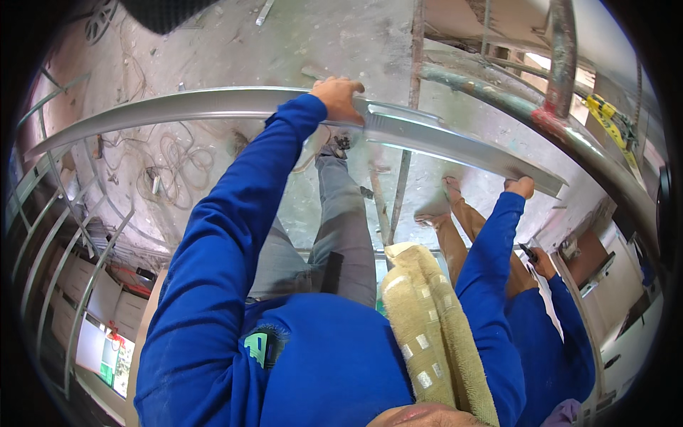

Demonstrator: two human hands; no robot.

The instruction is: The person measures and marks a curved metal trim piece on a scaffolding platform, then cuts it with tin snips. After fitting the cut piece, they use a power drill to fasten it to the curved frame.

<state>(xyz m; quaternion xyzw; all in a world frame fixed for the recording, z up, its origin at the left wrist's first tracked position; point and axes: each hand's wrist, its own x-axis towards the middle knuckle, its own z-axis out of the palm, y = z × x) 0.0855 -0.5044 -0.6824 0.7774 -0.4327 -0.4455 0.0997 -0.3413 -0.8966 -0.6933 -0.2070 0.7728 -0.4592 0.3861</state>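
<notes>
Across the head camera's view, looking down past my blue sleeves, two silver metal channel sections stretch from far left to right, raised in front of me above a dusty concrete floor [235, 53]. The left section [206, 108] and the right section [462, 141] meet or overlap near the middle; whether they are fastened, I cannot tell. My left hand [337, 98] grips the metal beside that seam, fingers curled over its upper edge. My right hand [521, 186] is clenched around the right section near its far end. A tan towel [420, 320] hangs down my chest. At right, a co-worker's hand [544, 263] holds a dark tool [528, 252], well apart from the channel. A thick pipe [491, 98] curves across the upper right, and loose cable [178, 167] lies on the floor at left. As I judge it, the step in hand is supporting and lining up the two sections; the next move calls for a firm grip at the seam, with the right end steady and clear of the pipe.
</notes>
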